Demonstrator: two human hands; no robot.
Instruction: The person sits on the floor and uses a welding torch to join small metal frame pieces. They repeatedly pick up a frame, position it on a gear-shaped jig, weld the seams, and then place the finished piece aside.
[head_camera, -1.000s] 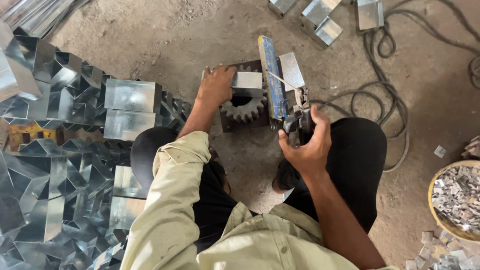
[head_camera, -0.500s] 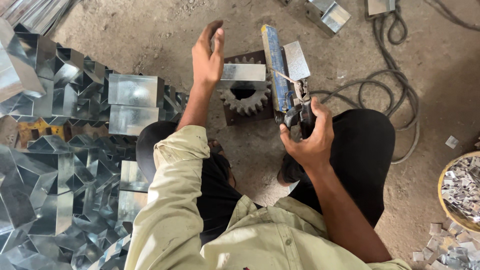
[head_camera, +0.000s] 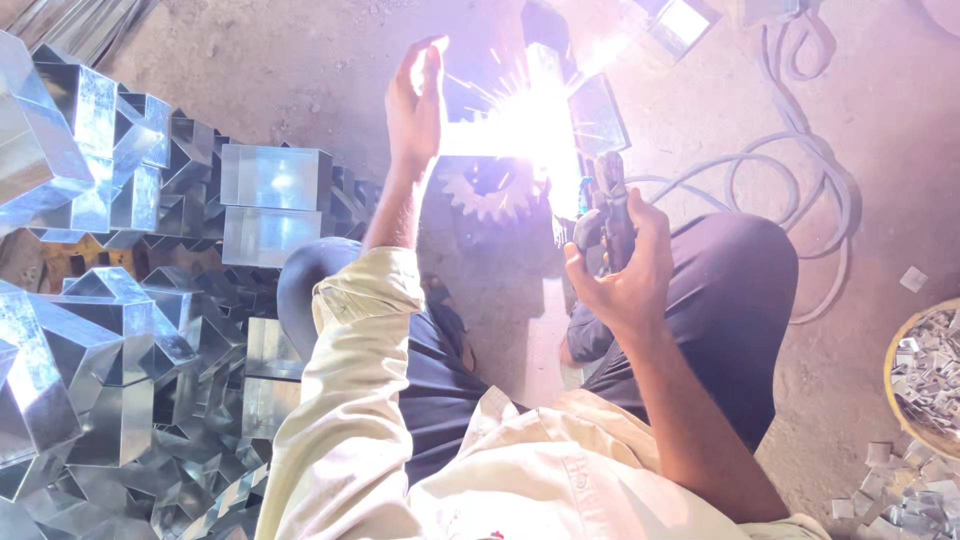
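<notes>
**Arc flash over the gear block**

The person crouches on the concrete floor (head_camera: 250, 60), seen from above, knees spread, pale long-sleeved shirt and dark trousers filling the lower middle of the view. The right hand (head_camera: 625, 270) is clenched around the welding electrode holder (head_camera: 610, 205), a dark clamp-style tool held upright, its upper end pointing toward the white glare; the grip wraps the handle fully, thumb on the near side. A bright arc flash (head_camera: 530, 120) burns just above and left of the holder, throwing sparks outward and washing out whatever metal piece lies under it (its shape cannot be made out through the glare).

The left hand (head_camera: 415, 105) is raised with the grip released, fingers together and pointing up, palm turned toward the flash, holding nothing; it stands just left of the glare, not touching the work. Below the flash sits a toothed gear wheel (head_camera: 490, 195) on the floor, between the two forearms. A small galvanised sheet-metal box (head_camera: 598, 112) lies just right of the flash, near the tip of the holder.

To the left, a large heap of shiny folded sheet-metal boxes (head_camera: 110, 300) covers the floor, reaching the left knee. A grey cable (head_camera: 790, 190) loops on the floor to the right. At the right edge, a round basket (head_camera: 925, 375) holds small metal offcuts, with more scattered just below it.
</notes>
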